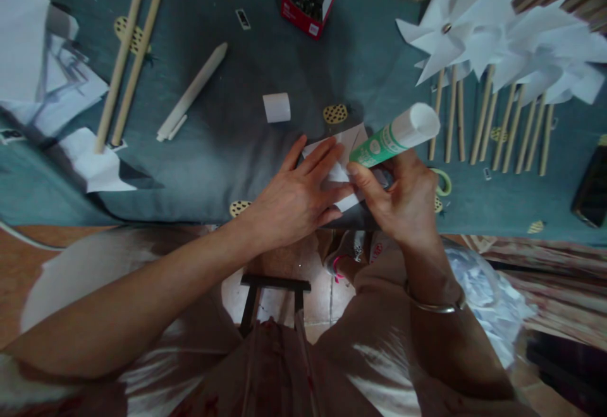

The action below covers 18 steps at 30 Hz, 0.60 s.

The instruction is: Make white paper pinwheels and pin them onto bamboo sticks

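My left hand (301, 199) lies on a small piece of white paper (351, 142) near the table's front edge, its fingers spread flat. In my right hand (403, 192) is a green and white glue stick (396, 135), tilted, with its lower end down at the paper. The contact point of the glue is hidden by my fingers. A white cap (277, 107) lies on the cloth beyond my left hand. Beside my right hand, a light green ring (444, 183), partly hidden, rests on the table.
Paper pinwheels (493, 31) on sticks lie at the right, a phone (592, 189) at the far right. A red box (306, 9) of small dark pieces stands at the back. Leftward are a pen (194, 91), two wooden sticks (127, 66) and paper sheets (23, 43).
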Each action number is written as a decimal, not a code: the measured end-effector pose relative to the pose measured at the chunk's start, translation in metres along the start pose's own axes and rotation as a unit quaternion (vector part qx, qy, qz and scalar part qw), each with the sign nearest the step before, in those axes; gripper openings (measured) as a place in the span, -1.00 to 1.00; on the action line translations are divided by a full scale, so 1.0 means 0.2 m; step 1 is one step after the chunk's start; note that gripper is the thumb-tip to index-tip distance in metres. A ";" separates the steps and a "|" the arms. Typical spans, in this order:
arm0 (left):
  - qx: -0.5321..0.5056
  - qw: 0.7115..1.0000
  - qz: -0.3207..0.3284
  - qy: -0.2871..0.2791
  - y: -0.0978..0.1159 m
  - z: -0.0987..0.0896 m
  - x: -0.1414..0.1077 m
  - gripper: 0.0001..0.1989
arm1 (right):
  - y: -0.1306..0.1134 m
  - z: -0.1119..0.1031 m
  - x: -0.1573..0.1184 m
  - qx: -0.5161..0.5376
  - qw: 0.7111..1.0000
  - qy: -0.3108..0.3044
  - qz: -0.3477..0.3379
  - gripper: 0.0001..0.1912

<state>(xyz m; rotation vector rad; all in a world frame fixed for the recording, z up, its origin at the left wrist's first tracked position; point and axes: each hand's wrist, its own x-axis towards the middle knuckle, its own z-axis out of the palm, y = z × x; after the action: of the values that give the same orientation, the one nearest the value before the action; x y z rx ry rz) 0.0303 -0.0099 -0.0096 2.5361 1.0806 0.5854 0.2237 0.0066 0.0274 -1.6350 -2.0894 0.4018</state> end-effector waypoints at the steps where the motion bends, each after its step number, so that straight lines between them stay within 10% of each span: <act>1: 0.003 1.000 -0.001 -0.001 0.00 0.00 0.00 -0.59 | 0.00 0.00 0.00 0.000 1.000 -0.003 0.001 -0.79; 18: 0.007 1.000 0.000 -0.008 0.00 0.00 0.00 -0.62 | -0.01 0.02 -0.02 0.002 1.000 0.018 -0.025 -0.74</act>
<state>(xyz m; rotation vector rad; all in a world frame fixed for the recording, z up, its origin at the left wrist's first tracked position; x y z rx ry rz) 0.0304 -0.0093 -0.0087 2.5486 1.0830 0.5582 0.2210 0.0036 0.0234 -1.5741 -2.0973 0.3579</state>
